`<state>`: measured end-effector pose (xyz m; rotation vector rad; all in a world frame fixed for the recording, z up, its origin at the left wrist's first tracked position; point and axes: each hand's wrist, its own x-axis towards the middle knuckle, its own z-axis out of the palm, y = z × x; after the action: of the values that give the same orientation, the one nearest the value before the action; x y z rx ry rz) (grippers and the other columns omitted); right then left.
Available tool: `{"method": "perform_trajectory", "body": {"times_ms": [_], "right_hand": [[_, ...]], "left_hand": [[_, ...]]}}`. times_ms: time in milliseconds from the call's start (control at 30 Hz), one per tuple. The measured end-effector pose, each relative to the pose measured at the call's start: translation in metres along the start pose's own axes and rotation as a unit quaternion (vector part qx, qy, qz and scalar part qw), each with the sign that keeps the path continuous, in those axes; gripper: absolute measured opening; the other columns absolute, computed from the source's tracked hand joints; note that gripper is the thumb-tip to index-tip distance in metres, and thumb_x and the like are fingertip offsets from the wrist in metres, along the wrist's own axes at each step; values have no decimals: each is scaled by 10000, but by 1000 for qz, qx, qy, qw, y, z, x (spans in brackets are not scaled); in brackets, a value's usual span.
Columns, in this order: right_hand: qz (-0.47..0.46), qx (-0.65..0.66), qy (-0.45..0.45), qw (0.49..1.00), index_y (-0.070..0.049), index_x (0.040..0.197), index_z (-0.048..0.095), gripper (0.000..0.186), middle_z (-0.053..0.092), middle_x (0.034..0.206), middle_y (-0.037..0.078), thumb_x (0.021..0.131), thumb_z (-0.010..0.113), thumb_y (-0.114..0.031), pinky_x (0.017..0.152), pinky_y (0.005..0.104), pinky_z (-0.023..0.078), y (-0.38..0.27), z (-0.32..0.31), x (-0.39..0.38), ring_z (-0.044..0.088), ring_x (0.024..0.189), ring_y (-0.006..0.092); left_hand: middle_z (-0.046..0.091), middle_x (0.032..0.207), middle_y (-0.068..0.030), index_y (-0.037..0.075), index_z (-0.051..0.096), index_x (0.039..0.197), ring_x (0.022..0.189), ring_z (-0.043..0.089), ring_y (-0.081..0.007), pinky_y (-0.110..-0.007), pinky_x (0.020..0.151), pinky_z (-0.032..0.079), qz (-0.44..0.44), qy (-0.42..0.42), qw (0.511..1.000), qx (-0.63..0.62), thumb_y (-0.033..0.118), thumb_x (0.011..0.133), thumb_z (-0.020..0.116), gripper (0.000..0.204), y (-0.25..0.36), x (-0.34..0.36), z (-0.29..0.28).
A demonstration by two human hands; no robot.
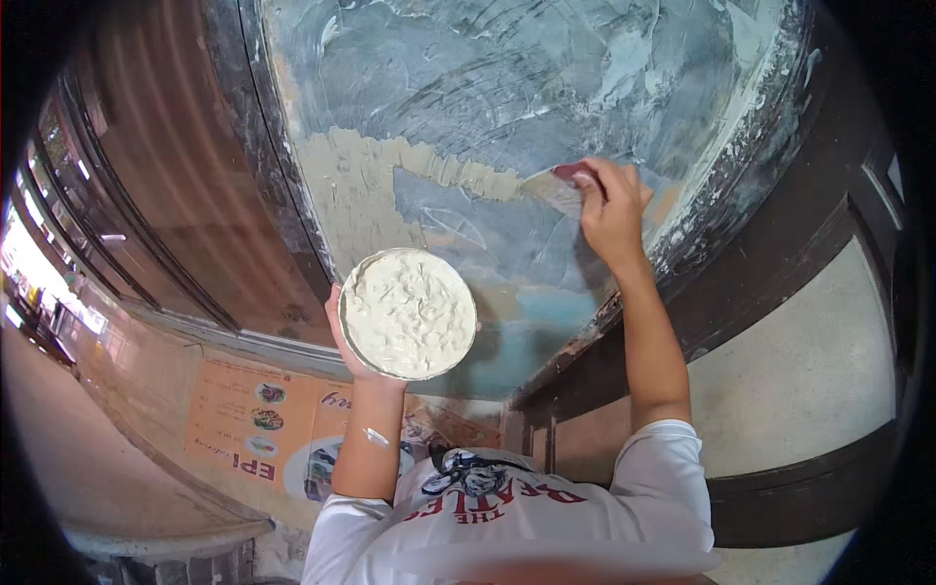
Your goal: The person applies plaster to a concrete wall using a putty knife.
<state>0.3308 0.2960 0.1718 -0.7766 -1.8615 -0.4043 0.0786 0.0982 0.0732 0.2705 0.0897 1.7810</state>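
Pinching a dark red-edged scraper (558, 191), the right hand (614, 203) holds it at the grey wall (487, 78), where a beige strip (444, 168) runs to the left edge; the left hand (347, 353) cups a tub (342, 327) of cream paste (409, 307), fingers mostly hidden.

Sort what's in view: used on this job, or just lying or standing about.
In use:
- round tub of cream paste, left hand
- flat scraper with red handle, right hand
- patchy blue-grey surface

Idle:
- orange printed sheet
- cream-panelled brown frame
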Motion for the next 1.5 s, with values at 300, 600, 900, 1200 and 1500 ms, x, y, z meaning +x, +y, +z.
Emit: {"method": "perform_trajectory", "body": {"times_ms": [300,600,900,1200,1500], "right_hand": [[32,1,-72,997,-141,1114,717,187,737,1070,26,935,673,-172,947,444,316,-5,-8,-2,605,1006,264],[-170,173,-21,970,-90,968,734,275,736,1031,51,753,688,75,889,392,416,-38,-60,0,572,931,274],[-228,135,-79,961,-118,983,741,363,745,1019,2,652,764,29,876,367,461,-65,-87,-41,574,985,269],[-293,104,-99,945,-106,956,720,185,659,1096,-43,771,728,-121,889,418,496,-72,-96,-52,521,1034,257],[-285,103,-89,949,-139,980,766,231,696,1101,-45,750,774,-160,921,427,472,-68,-91,-58,514,1077,262]], "left_hand": [[605,1401,-177,36,569,1405,1239,611,-371,-524,1051,501,-11,-17,1000,-5,618,979,403,740,-5,-1,10],[602,1406,-178,50,569,1408,1250,602,-375,-544,1064,484,-9,-13,1000,0,600,987,397,713,-18,-6,26],[564,1444,-206,25,547,1423,1270,581,-396,-550,1079,472,14,-12,1000,-18,593,1003,427,717,-27,-8,32],[606,1392,-195,22,570,1394,1224,614,-379,-520,1053,496,-11,-52,998,-28,562,1011,434,676,-41,-14,39],[612,1391,-185,28,560,1407,1237,616,-359,-499,1063,491,-5,-32,999,-7,584,1002,383,711,-46,-16,32]]}}
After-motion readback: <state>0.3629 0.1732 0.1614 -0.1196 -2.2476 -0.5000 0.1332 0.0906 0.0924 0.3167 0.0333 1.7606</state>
